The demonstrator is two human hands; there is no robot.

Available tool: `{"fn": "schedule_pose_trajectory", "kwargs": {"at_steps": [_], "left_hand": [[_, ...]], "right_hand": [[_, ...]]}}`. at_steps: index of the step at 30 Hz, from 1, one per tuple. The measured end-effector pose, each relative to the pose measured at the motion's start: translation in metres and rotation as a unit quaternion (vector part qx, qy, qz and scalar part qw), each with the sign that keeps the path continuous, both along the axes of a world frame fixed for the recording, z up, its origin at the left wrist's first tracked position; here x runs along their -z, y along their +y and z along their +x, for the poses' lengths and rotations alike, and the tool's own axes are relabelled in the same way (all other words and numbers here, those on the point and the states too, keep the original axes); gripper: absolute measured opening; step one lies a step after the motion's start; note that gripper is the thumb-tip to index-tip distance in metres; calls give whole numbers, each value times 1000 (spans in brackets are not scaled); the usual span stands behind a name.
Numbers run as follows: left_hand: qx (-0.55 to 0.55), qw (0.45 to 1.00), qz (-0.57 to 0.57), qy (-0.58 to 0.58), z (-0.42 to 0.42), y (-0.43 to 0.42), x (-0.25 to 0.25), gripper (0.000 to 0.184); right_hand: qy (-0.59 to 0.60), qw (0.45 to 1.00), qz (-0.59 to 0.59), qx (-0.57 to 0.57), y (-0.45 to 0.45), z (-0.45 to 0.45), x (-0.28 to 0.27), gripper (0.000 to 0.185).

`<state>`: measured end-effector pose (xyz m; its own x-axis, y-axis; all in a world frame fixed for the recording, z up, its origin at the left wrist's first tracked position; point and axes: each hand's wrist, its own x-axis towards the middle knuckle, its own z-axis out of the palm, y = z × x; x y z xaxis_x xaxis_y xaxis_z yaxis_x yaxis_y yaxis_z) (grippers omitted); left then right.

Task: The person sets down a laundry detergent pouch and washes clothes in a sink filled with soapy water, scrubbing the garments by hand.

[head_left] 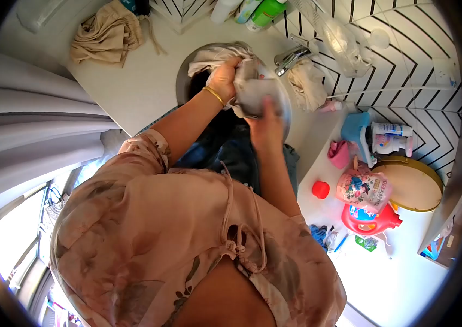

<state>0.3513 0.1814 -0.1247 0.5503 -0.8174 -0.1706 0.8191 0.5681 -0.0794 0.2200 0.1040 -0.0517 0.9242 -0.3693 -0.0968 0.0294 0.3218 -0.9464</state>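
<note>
Over a round basin (pixel 183 82), my left hand (pixel 223 79), with a gold bangle at its wrist, is closed around a bunched pale cloth (pixel 220 53). My right hand (pixel 267 128) grips a greyish-white part of the cloth, close beside the left; this part and the right fingers are smeared by motion. Whether it is one piece of cloth or two, I cannot tell. Dark blue fabric (pixel 225 147) shows below my hands, between my forearms. A chrome faucet (pixel 292 59) stands to the right of the basin.
Beige folded clothing (pixel 108 34) lies on the counter at upper left. Another pale cloth (pixel 307 84) is beside the faucet. At right are a red detergent bottle (pixel 370 220), a pink pouch (pixel 364 189), a red cap (pixel 321 189) and a blue container (pixel 356 133). A grey curtain (pixel 35 103) hangs left.
</note>
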Motion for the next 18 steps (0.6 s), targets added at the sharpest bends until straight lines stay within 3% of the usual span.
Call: {"fn": "schedule_pose_trajectory", "kwargs": {"at_steps": [1, 2, 3, 4, 5, 7, 9, 10, 11, 12, 13, 14, 18], "left_hand": [[59, 996, -66, 5, -3, 0, 35, 32], [-9, 989, 29, -147, -8, -10, 74, 31], [-72, 932, 176, -308, -13, -20, 114, 31], [-125, 847, 318, -407, -18, -29, 151, 32], [-115, 799, 376, -455, -27, -32, 150, 30], [-92, 681, 488, -538, -47, -30, 147, 27], [-107, 660, 521, -531, -44, -20, 165, 27], [-147, 707, 502, -477, -32, -17, 182, 30], [-109, 819, 448, -340, -30, -7, 159, 29], [-41, 953, 296, -41, -33, 9, 106, 29], [-22, 966, 248, 73, -33, 16, 80, 29], [-19, 960, 247, 129, -38, 15, 56, 29], [-33, 960, 278, 30, -63, -21, 49, 31]], "right_hand": [[-60, 969, -241, 3, 18, -1, 7, 30], [-116, 876, -468, 7, 31, 0, 10, 28], [-118, 803, -584, -8, 39, 9, 3, 24], [-39, 796, -604, 14, 32, 24, 16, 23], [38, 784, -619, 33, 20, 46, 34, 21], [146, 823, -529, 147, -20, 96, 52, 24], [141, 872, -448, 136, -21, 92, 53, 31], [133, 892, -412, 130, -23, 92, 52, 35], [51, 877, -464, 114, -14, 80, 54, 36], [-31, 853, -511, 97, 3, 58, 57, 36], [-23, 789, -612, 47, 24, 34, 42, 39], [30, 802, -595, 52, 19, 41, 48, 36], [247, 829, -495, 77, -29, 88, 87, 29]]}}
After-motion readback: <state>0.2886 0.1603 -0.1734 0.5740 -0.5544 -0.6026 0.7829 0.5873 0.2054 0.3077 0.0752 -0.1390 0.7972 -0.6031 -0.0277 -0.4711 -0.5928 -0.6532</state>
